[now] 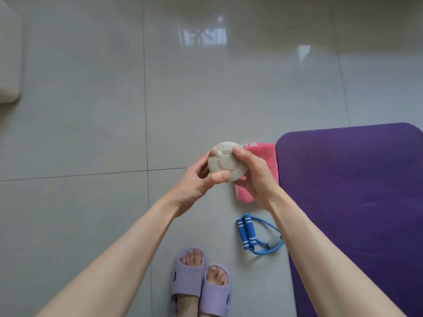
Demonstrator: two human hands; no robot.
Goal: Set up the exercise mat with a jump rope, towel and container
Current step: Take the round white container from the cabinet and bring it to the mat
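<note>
A round beige container [225, 162] with a pinkish lid marking is held up in front of me. My left hand [196, 181] grips its left and lower side, thumb on the lid's near rim. My right hand [254, 177] grips its right side, thumb on top. Below them a folded pink towel [263, 154] lies on the floor tiles against the left edge of the purple exercise mat [357, 193]. A blue jump rope [254, 234] with striped handles lies coiled on the floor nearer to me, partly hidden by my right forearm.
Glossy grey floor tiles [91, 124] stretch ahead and to the left. A pale cushioned furniture edge [9, 65] sits at the far left. My feet in lilac slippers [201, 282] stand at the bottom, left of the mat.
</note>
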